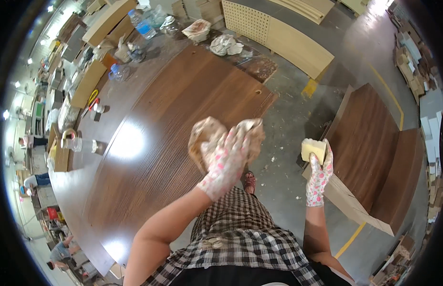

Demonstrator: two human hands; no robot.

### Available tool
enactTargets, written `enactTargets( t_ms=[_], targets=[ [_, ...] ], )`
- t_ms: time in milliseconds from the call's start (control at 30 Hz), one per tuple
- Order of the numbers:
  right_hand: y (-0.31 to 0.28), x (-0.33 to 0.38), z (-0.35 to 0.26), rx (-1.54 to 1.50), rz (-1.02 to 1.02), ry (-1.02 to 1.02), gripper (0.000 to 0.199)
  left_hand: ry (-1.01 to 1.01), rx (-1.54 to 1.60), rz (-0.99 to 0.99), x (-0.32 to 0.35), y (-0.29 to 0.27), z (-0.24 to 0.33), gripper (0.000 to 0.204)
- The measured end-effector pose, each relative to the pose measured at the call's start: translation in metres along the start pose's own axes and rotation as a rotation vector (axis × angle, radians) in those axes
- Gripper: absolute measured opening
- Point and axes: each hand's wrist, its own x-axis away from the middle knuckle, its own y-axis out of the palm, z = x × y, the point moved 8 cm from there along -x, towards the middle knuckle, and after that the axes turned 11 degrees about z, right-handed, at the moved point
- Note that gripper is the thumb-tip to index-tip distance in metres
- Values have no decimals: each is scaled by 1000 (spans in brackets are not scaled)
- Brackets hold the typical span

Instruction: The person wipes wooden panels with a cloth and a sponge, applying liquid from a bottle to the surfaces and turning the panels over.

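A large dark brown wood-grain panel (154,128) lies flat in front of me on the left. My left hand (225,164), in a white glove with pink dots, presses a stained, crumpled rag (202,136) against the panel near its right edge. Its fingers stretch over the cloth, which bunches out on both sides. Over to the right, my right hand (320,176) wears a matching glove and grips a pale yellow sponge (313,150) between thumb and fingers. The sponge is held up, apart from the large panel.
More brown panels (364,138) stand at the right, close to my right hand. Along the left and far sides are plastic bottles (144,29), scissors (91,101), a tape roll (68,135) and crumpled cloths (226,45). A perforated board (247,21) stands behind. Several people are at the far left.
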Motion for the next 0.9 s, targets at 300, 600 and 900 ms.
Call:
enactTargets(
  t_ms=[300,600,900],
  targets=[
    [-24,-13,22,60,61,41,54,100,-125,84,-24,25,-3,64],
    [-35,-21,35,28,63,87,53,76,-37,-21,-73,33,9,59],
    [-24,-23,14,22,32,31,55,128,-234,157,-118,39,13,56]
  ],
)
